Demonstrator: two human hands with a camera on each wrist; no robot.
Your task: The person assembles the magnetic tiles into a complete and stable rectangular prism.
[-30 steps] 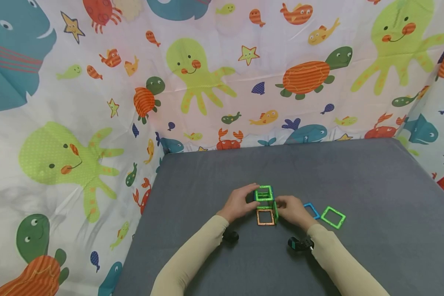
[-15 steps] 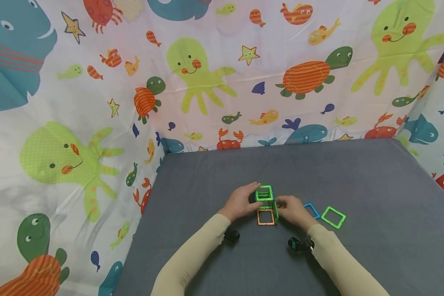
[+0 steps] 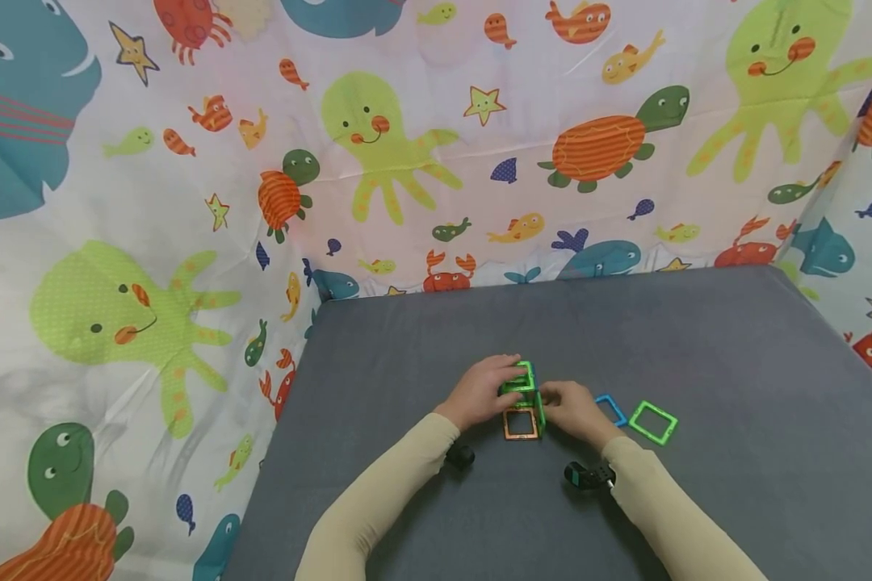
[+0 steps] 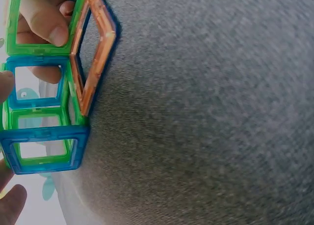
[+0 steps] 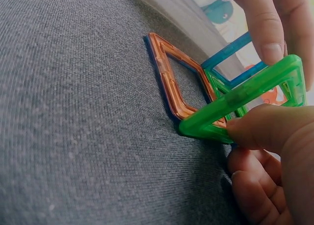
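Table [image 3: 509,516], far edge: passage free. Toward the right edge, a loose blue frame [image 3: 618,408] and loose green frame [image 3: 646,434] obstruct the right hand [image 3: 574,413].

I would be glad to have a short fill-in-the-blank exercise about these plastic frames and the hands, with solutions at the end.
1. The right hand grips a ____ frame.
2. Next to the loose green frame, partly hidden behind the right hand, lies a ____ frame.
3. Across the small structure from the right hand is the ____ hand.
4. The orange frame lies on a ____ surface.

Missing words: green; blue; left; grey.
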